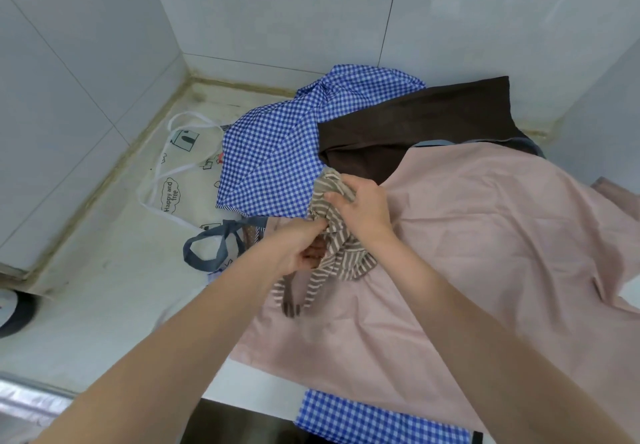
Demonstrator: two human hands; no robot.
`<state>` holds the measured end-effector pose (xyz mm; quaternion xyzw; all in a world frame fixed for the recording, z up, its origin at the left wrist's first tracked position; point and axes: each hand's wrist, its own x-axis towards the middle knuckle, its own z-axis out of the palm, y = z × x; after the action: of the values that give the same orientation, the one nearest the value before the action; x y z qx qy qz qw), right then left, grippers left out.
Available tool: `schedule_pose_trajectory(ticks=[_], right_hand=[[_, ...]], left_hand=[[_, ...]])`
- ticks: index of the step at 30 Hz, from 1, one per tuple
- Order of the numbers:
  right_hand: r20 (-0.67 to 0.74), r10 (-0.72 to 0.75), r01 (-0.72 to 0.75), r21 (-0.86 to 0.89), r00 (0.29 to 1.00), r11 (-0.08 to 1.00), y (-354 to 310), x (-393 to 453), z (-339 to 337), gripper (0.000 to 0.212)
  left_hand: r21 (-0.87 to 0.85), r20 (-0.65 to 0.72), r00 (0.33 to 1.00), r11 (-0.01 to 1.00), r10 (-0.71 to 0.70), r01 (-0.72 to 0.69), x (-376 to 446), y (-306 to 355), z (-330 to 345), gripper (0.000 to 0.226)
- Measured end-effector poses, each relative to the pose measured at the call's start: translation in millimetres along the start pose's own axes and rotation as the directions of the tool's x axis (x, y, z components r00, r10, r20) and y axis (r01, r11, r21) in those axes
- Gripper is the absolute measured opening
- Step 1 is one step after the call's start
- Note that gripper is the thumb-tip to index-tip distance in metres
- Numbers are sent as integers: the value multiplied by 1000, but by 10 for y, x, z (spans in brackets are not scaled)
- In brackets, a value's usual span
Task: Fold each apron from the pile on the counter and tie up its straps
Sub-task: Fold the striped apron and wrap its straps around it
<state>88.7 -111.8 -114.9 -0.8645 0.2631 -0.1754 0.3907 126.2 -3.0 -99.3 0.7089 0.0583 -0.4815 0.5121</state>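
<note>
A small bundled brown-and-white striped apron (337, 235) is held above a spread pink apron (485, 246). My right hand (363, 209) grips the top of the bundle. Just below and to the left, my left hand (301, 246) pinches the striped fabric, fingers curled into it. Two striped straps (298, 294) hang from the bundle onto the pink cloth. Behind lie a blue gingham apron (277, 163) and a dark brown apron (415, 125).
A clear printed apron with white straps (173, 180) lies at the left on the pale counter (104, 305), beside a grey strap loop (211, 246). Tiled walls (86, 80) close the back and left. More gingham cloth (374, 419) hangs over the front edge.
</note>
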Motion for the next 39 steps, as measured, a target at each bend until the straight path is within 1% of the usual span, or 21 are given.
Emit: schedule_pose_trajectory(ticks=[3, 5, 9, 11, 12, 14, 15, 17, 18, 19, 21, 23, 25, 26, 27, 29, 31, 33, 36, 38, 39], right_hand=[[-90, 131, -126, 63, 987, 990, -30, -26, 13, 14], [-143, 220, -205, 112, 965, 972, -43, -60, -8, 13], [-169, 282, -260, 142, 944, 955, -121, -108, 4, 16], [-169, 293, -270, 147, 941, 952, -156, -92, 9, 16], [-162, 317, -294, 150, 935, 944, -147, -86, 1, 16], [-121, 429, -393, 238, 895, 888, -55, -43, -30, 15], [-72, 502, -456, 325, 862, 829, 20, -8, -38, 15], [37, 615, -551, 490, 788, 676, 148, 23, -70, 23], [56, 628, -564, 506, 776, 653, 196, 33, -77, 28], [40, 610, -555, 468, 791, 688, 249, 37, -85, 31], [-32, 515, -489, 264, 857, 831, 304, -27, -159, 31], [-44, 383, -374, 143, 923, 917, 365, -137, -233, 41], [71, 276, -282, 107, 959, 953, 388, -246, -240, 68], [131, 244, -254, 66, 961, 965, 379, -294, -224, 81], [160, 231, -239, 34, 960, 970, 394, -324, -186, 92], [126, 299, -307, 44, 946, 951, 395, -334, -156, 103], [89, 416, -425, 128, 905, 896, 368, -308, -187, 95], [74, 485, -490, 195, 871, 850, 308, -263, -255, 81], [15, 471, -444, 357, 882, 822, 166, -166, -446, 50], [25, 435, -401, 438, 900, 804, 69, -118, -647, 38], [60, 425, -402, 469, 903, 787, 45, -98, -744, 35]], left_hand=[[-15, -190, 973, 990, 133, -139, 33, -86, 183, 34], [-48, -267, 950, 982, 163, -182, 47, -146, 320, 51], [83, -455, 877, 988, 152, -128, -1, -128, 537, 40], [119, -461, 872, 985, 165, -124, 6, -117, 555, 47], [185, -462, 862, 973, 210, -138, -10, -123, 538, 47], [388, -401, 837, 897, 373, -213, -31, -156, 471, 42], [467, -344, 832, 848, 435, -250, -26, -171, 428, 39], [553, -232, 819, 764, 525, -333, -30, -172, 352, 34], [563, -185, 809, 735, 558, -378, -31, -188, 316, 32], [566, -134, 792, 702, 596, -433, -34, -221, 265, 29], [592, -65, 747, 628, 662, -506, -26, -360, 113, 29], [631, -110, 742, 623, 662, -463, 5, -549, -132, 44], [549, -168, 833, 752, 527, -365, 48, -647, -336, 75], [493, -133, 884, 804, 447, -333, 104, -682, -390, 90], [473, -60, 906, 812, 418, -343, 113, -689, -387, 99], [517, 69, 896, 752, 438, -408, 75, -634, -321, 106], [551, 106, 877, 706, 470, -445, 24, -565, -282, 86], [594, 74, 826, 641, 558, -486, -24, -486, -317, 53], [659, -46, 667, 525, 743, -539, -171, -270, -430, 18], [743, -19, 564, 389, 825, -544, -324, -65, -524, 26], [776, 5, 534, 333, 845, -535, -365, 47, -604, 31]])
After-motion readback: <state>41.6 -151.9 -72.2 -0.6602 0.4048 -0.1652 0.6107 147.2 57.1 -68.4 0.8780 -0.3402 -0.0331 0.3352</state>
